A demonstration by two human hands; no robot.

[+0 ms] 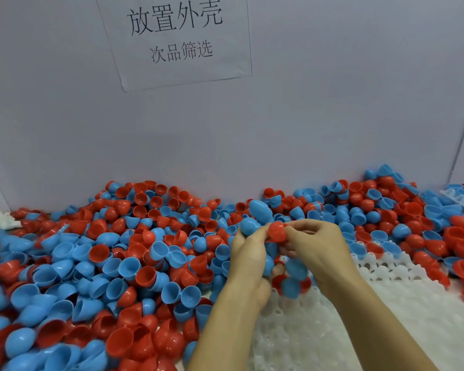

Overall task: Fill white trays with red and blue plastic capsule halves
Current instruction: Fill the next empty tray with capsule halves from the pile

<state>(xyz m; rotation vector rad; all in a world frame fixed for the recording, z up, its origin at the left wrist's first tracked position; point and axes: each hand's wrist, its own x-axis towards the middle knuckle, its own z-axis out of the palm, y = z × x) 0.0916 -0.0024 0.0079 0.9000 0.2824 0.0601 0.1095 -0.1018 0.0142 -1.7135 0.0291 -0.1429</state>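
Centre-right of frame, both hands meet above white tray [386, 311]. Right hand [316, 245] fingertips pinch red half [277, 232]; left hand [248, 253] clutches stacked blue halves [255, 218], long axis pointing up-right. Tray lies directly below, nearer the right hand.

Blurred capsule halves [292, 279] under hands [255, 253].

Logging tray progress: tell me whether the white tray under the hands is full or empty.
Mostly empty. The white tray shows rows of bare sockets; the only capsule halves over it are blurred below the hands, seated or not I cannot tell.
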